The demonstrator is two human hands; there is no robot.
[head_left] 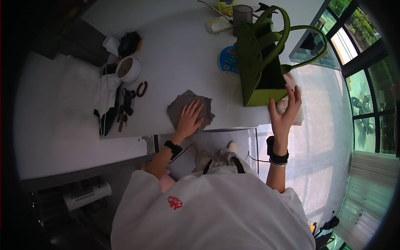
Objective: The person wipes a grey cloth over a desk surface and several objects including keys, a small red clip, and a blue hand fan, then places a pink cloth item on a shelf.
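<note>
My left hand (191,118) lies flat with fingers spread on a crumpled grey cloth (179,102), which rests near the front edge of the white table (162,75). To the right stands a green handbag (263,98), open at the top, with two looped handles. My right hand (284,112) is raised by the bag's near right corner, its fingers apart and nothing held. Whether a fingertip touches the bag I cannot tell. Partly behind that hand, a pale fluffy cloth (296,119) shows at the table's right edge.
On the left are a white cup (130,70), a beaded bracelet (142,89), keys (122,122), a white face mask (107,91) and a black pouch (128,44). A blue round fan (227,59) lies beside the bag. Behind stand a mesh pen holder (242,16) and a yellow packet (226,6).
</note>
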